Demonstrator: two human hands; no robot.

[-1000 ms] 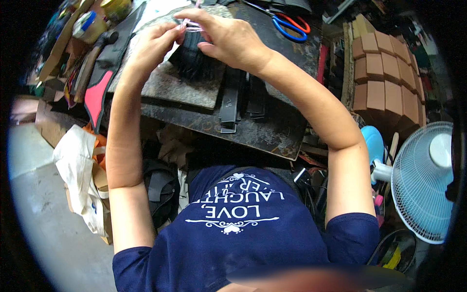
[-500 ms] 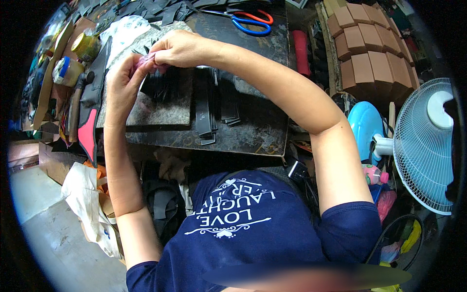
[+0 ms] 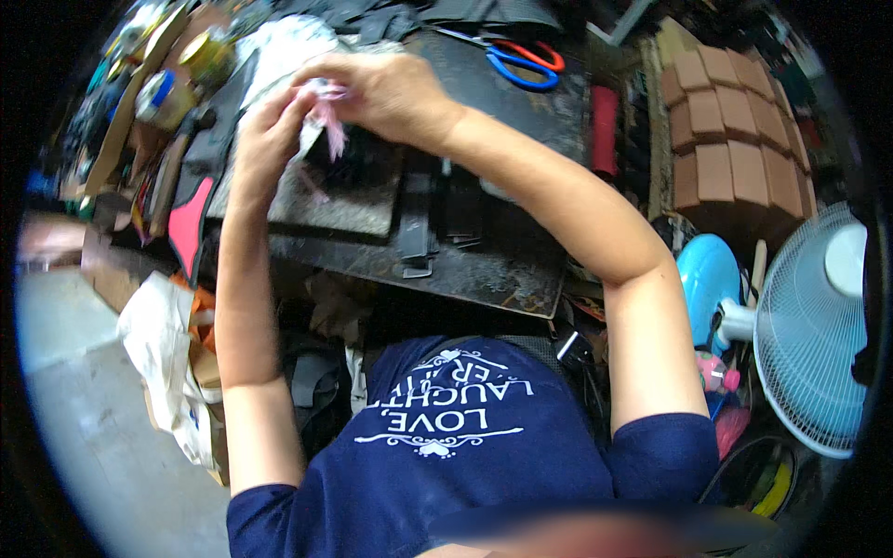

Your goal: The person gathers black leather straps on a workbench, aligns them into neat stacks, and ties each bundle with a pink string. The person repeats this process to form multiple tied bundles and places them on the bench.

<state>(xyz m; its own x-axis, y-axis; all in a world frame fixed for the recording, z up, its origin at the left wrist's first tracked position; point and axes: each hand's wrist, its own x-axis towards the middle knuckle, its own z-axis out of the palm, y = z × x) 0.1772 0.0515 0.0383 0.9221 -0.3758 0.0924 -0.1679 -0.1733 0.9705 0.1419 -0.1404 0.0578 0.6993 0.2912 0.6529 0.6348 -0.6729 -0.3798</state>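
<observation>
Over a grey stone slab (image 3: 358,212), my hands meet close together at the upper left of the bench. Both are closed on a thin, crinkled pink strip (image 3: 332,132), which looks like plastic. Its loose end hangs down between them. The fingertips of my left hand (image 3: 265,144) pinch it from the left, and my right hand (image 3: 400,100) holds it from the right with curled fingers. Beneath the right hand lies a dark bundle, mostly in shadow and blurred. Just right of the slab rests a stack of long black strips (image 3: 416,223).
Scissors (image 3: 523,70) with red and blue handles lie on the dark bench (image 3: 502,274). Jars (image 3: 166,100), a hammer-like tool (image 3: 169,181) and a pink-and-black piece (image 3: 191,228) sit at left. Stacked brown boxes (image 3: 735,139) and a fan (image 3: 809,325) stand at right.
The pink strip, earlier bunched between my fingers, now dangles below them. My hands have shifted slightly right in the picture. The whole view has moved, with the bench and boxes lower now.
</observation>
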